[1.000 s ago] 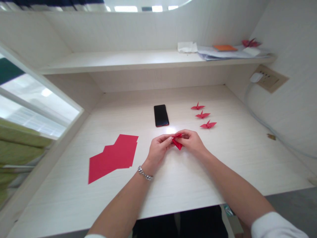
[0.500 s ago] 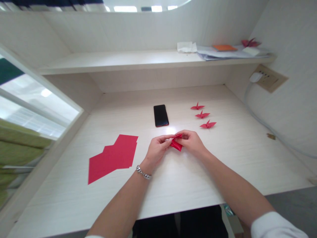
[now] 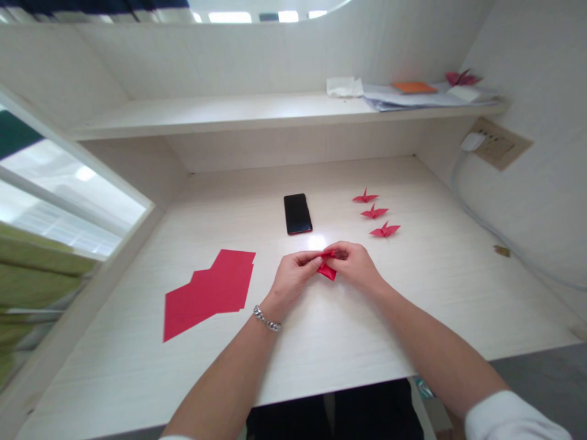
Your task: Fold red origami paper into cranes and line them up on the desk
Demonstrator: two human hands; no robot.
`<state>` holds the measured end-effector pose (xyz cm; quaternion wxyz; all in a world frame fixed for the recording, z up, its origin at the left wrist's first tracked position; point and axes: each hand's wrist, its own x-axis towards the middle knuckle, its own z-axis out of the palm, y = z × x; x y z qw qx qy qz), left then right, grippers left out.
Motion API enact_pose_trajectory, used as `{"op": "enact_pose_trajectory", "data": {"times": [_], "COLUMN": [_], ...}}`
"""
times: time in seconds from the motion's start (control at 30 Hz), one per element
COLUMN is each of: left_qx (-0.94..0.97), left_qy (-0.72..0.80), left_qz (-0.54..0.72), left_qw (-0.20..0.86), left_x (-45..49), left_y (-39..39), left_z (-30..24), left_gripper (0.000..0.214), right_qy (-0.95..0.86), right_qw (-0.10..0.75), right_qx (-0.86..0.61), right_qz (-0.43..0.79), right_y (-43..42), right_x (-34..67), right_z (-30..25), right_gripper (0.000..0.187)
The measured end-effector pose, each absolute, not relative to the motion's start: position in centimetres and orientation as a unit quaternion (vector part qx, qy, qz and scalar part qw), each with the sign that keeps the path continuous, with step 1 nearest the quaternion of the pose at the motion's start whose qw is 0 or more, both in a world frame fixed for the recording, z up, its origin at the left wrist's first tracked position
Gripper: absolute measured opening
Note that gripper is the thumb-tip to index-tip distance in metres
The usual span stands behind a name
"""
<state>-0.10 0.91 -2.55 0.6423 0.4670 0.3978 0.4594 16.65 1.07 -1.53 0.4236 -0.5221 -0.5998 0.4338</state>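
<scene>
Red paper fold (image 3: 327, 269) is pinched between both hands near the middle of the desk (image 3: 321, 348). Can't tell if it's just clear of the surface or touching it.

Head view (only one):
- Left hand (image 3: 293, 276): thumb and forefinger closed on the fold's upper left edge, other fingers curled in. Bracelet (image 3: 267, 319) on that wrist.
- Right hand (image 3: 355, 266): fingertips closed on the fold's upper right, palm down, covering part of the paper.
- A small pointed flap of the fold shows below the fingertips. The rest is hidden by fingers.
- My read of the grip: two opposed pinches, each hand fixing one side so the paper can't twist while a crease is pressed. That's a judgement, the crease itself isn't visible.
- Fold sits dead centre between the two hands, straight ahead of the person.

Around it:
- Phone (image 3: 298, 213): screen dark, lying flat just beyond the hands, not touching them.
- Paper cranes (image 3: 374, 212): three in a diagonal row beyond the right hand. Nearest one is close to the knuckles but apart. Probably parked there to stay clear of the working spot.
- Red sheets (image 3: 211, 292): flat, slightly fanned stack left of the left hand, near but untouched. Looks placed for an easy reach.
- Shelf (image 3: 220, 113) above: white tissue (image 3: 343, 87), loose papers (image 3: 389, 101), orange pad (image 3: 413, 87), and another red folded figure (image 3: 462, 77) at the far right.
- Wall socket (image 3: 499, 145) on the right wall with a white plug (image 3: 469, 142).
</scene>
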Motion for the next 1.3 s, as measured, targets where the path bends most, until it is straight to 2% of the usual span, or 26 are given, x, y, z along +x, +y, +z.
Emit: {"op": "enact_pose_trajectory", "data": {"times": [0.4, 0.73, 0.87, 1.13, 1.3], "left_qx": [0.45, 0.515, 0.509, 0.488, 0.472], "left_qy": [0.413, 0.434, 0.413, 0.416, 0.432], "left_qz": [0.48, 0.458, 0.458, 0.464, 0.476], "left_qw": [0.63, 0.58, 0.601, 0.611, 0.603], "left_x": [0.0, 0.15, 0.15, 0.12, -0.04], "left_y": [0.97, 0.77, 0.61, 0.81, 1.14], "left_z": [-2.6, -2.42, -2.36, -2.55, -2.98], "left_gripper": [0.036, 0.036, 0.037, 0.038, 0.038], "right_qy": [-0.567, -0.579, -0.556, -0.554, -0.54], "right_qw": [0.412, 0.412, 0.43, 0.421, 0.418], "right_qx": [-0.456, -0.507, -0.527, -0.48, -0.431], "right_qz": [0.549, 0.487, 0.478, 0.535, 0.59], "right_y": [1.23, 1.12, 1.22, 1.29, 1.27], "right_x": [16.92, 16.86, 16.9, 17.05, 17.06], "right_z": [-0.75, -0.89, -1.21, -1.32, -1.01], "right_gripper": [0.027, 0.018, 0.024, 0.026, 0.034]}}
